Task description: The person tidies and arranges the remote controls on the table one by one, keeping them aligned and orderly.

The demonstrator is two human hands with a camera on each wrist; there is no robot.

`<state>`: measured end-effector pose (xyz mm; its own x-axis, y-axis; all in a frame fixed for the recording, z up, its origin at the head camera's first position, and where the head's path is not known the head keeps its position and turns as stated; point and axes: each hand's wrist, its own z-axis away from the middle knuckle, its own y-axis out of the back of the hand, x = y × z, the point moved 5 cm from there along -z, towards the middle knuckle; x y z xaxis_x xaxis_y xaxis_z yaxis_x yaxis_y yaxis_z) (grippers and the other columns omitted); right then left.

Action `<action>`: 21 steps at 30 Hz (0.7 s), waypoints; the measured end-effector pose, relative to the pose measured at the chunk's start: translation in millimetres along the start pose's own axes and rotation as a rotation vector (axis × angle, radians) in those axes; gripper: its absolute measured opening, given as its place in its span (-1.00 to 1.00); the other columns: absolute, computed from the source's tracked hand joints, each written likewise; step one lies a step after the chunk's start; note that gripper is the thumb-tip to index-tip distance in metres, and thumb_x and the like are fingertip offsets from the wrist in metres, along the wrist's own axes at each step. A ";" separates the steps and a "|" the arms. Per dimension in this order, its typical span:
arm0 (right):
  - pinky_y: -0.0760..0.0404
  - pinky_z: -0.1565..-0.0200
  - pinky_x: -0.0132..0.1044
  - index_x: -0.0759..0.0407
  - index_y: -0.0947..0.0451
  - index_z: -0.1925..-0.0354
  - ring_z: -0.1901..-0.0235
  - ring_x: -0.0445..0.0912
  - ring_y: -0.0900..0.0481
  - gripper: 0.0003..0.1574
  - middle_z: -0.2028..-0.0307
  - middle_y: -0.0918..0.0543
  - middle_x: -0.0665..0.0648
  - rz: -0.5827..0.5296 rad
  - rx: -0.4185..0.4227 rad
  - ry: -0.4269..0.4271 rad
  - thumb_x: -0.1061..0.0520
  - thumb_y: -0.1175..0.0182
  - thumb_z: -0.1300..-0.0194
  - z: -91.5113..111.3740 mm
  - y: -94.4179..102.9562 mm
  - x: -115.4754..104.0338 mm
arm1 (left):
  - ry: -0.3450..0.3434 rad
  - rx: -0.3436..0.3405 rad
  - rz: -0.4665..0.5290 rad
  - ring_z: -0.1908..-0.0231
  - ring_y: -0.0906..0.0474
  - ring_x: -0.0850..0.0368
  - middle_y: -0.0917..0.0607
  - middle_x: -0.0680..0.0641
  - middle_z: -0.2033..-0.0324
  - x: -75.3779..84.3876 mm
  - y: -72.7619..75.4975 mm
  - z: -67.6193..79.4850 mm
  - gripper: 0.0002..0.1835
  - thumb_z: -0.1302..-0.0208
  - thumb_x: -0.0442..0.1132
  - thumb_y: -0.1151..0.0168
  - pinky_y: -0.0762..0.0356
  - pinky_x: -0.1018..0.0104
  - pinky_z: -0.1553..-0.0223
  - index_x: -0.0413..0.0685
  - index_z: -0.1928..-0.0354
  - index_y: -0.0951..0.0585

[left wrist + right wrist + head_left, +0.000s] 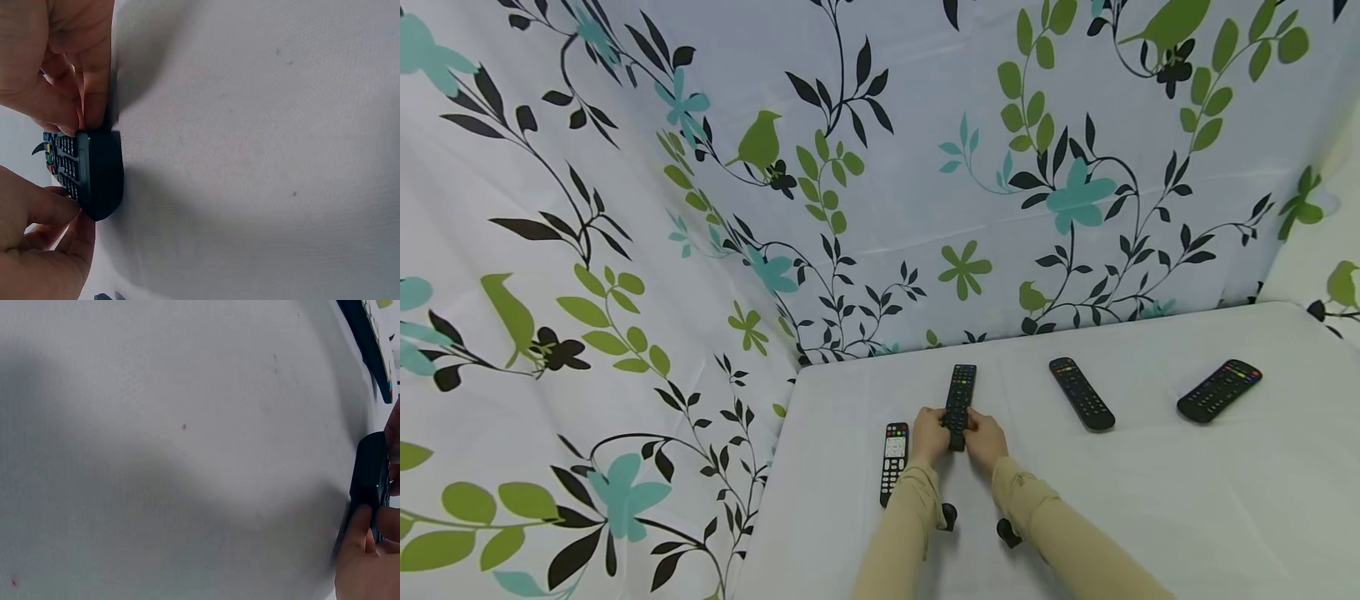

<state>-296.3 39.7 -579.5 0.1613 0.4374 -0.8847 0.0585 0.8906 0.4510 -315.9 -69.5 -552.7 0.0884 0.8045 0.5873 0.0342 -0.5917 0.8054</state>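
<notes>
Between my two hands is a black remote control point(961, 387), its far end pointing toward the back of the table. Its near end point(105, 175) shows large in the left wrist view, close over the white cloth. My left hand point(929, 435) pinches the remote's left edge near that end. From the other side, the thumb and fingers of my right hand point(987, 437) pinch its right edge. In the right wrist view, the right hand point(369, 562) grips the side of the remote point(370, 469). Just left of my left hand lies another black remote with pale keys point(894, 458).
Farther right on the white table point(1150, 500) lie two more black remotes, one slanted point(1081, 394) and one angled the other way point(1219, 391). A patterned curtain point(880, 208) with leaves and birds hangs along the back and left sides.
</notes>
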 end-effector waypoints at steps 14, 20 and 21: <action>-0.33 0.39 -0.34 0.41 -0.35 -0.19 0.41 -0.07 -0.39 -0.36 0.39 -0.56 0.19 0.046 -0.075 0.030 0.32 -0.03 -0.08 10.7 12.1 11.5 | 0.023 -0.049 0.161 0.23 -0.57 -0.04 -0.64 -0.23 0.23 -16.1 -12.5 15.1 -0.49 0.14 -0.55 -0.03 -0.52 0.18 0.18 -0.24 0.03 -0.63; -0.35 0.39 -0.35 0.37 -0.37 -0.20 0.43 -0.10 -0.39 -0.37 0.40 -0.56 0.13 0.059 -0.115 0.029 0.29 -0.07 -0.10 23.4 17.4 18.0 | -0.085 -0.012 0.183 0.24 -0.57 0.02 -0.65 -0.13 0.27 -39.2 -33.5 20.8 -0.46 0.16 -0.52 -0.01 -0.51 0.25 0.17 -0.16 0.02 -0.63; -0.35 0.39 -0.35 0.36 -0.37 -0.20 0.43 -0.11 -0.39 -0.37 0.40 -0.56 0.13 0.054 -0.121 0.028 0.29 -0.08 -0.11 25.3 17.8 18.1 | -0.069 -0.023 0.192 0.22 -0.57 0.01 -0.64 -0.13 0.25 -36.6 -30.9 24.4 -0.45 0.18 -0.53 -0.02 -0.51 0.22 0.14 -0.18 0.02 -0.63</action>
<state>-267.4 60.4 -584.5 0.1331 0.4869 -0.8632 -0.0691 0.8734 0.4820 -295.9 -81.9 -601.0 0.1588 0.6711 0.7242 -0.0123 -0.7321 0.6811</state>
